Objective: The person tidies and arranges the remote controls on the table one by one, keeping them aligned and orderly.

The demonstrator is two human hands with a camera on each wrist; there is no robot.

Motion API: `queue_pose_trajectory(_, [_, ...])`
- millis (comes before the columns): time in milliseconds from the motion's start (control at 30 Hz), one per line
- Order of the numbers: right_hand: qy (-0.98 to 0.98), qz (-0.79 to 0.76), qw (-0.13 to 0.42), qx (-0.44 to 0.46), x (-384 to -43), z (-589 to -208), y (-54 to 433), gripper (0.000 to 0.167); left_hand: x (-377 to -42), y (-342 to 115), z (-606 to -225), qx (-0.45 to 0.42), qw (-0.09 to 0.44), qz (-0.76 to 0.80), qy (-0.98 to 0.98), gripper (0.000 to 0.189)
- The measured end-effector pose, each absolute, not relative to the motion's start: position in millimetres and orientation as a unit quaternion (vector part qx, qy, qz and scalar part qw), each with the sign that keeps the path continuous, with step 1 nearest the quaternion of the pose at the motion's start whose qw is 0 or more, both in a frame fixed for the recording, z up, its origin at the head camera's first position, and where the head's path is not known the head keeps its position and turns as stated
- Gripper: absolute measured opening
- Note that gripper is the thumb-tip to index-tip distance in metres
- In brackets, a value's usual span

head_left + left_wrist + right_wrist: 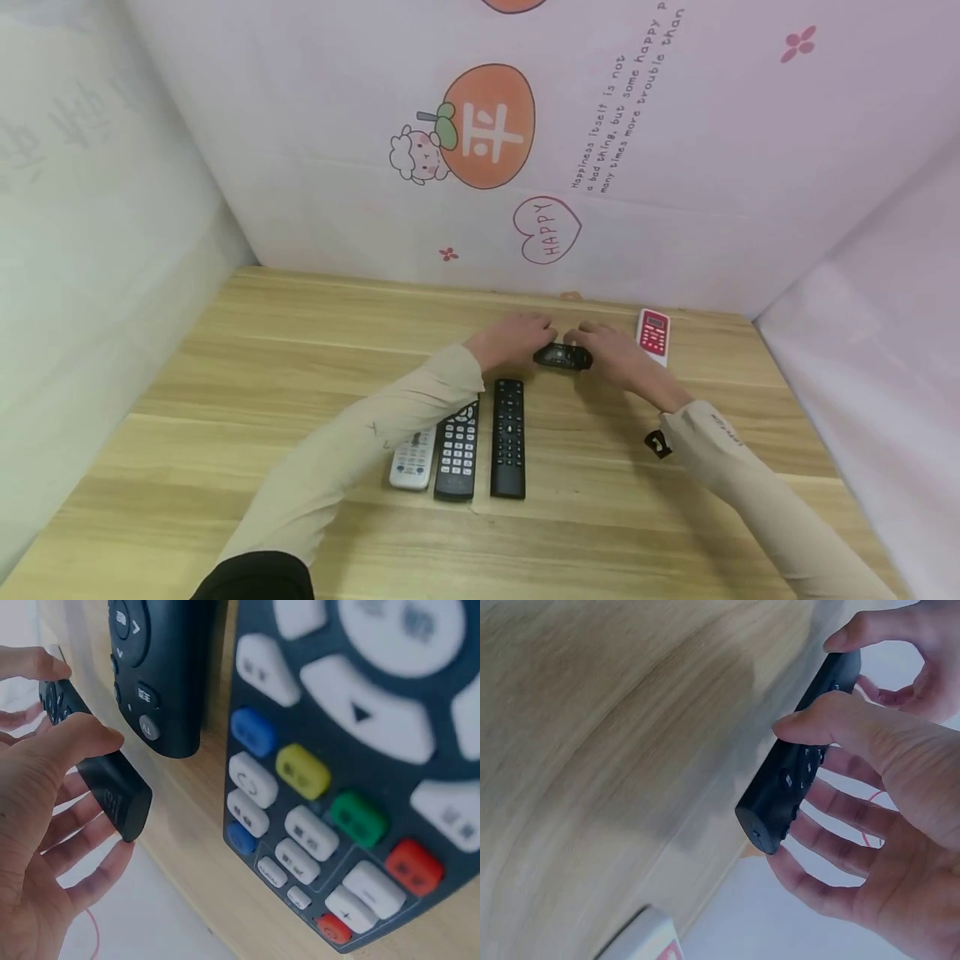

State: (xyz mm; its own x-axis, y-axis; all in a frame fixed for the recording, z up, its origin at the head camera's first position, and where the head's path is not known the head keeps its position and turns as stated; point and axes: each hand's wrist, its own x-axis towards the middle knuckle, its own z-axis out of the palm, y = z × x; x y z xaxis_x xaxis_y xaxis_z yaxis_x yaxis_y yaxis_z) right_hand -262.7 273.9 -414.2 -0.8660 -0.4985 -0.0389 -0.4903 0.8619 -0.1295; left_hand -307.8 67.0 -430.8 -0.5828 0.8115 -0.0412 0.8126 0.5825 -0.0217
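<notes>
tabletop: pale wood-grain boards, spreading the width of the scene before me.
left sleeve: beige, slanting inward across the upper ends of two remotes.
white remote: leftmost of three lying lengthwise in a row; its upper part is hidden by the sleeve.
keypad remote: dark body with white keys, just beside the white one; the left wrist view adds blue, yellow, green and red buttons.
slim black remote: third in the row, apart from the keypad remote and roughly parallel to it.
left hand: thumb and fingers bent about the left end of the held remote, thumb on one long side, fingers reaching to the other.
held remote: black, set crosswise between the two hands, beyond the slim black remote; in the right wrist view it is tilted and raised off the wood.
right hand: gripping the opposite end in like fashion, thumb across from the curved fingers.
red-faced remote: white casing, red key panel, lying near the table's far edge, just beside the right hand.
black piece: next to the right cuff; its nature cannot be told.
right sleeve: beige, running to the lower right.
</notes>
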Motion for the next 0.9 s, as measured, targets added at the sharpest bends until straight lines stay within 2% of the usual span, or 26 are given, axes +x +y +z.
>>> queue_pose_trajectory(367, [0.959, -0.057, 0.012, -0.279, -262, -404, 278, 0.055, -301, 66, -429, 0.444, 0.001, -0.002, 0.896, 0.054])
queue_pose_trajectory(667, [0.955, -0.048, 0.001, -0.291, -256, -396, 278, 0.059, -292, 60, -427, 0.418, 0.039, 0.116, 0.900, 0.051])
queue_pose_trajectory(900, [0.942, -0.060, 0.006, -0.329, -254, -390, 280, 0.060, -281, 56, -422, 0.422, 0.084, 0.142, 0.892, 0.062])
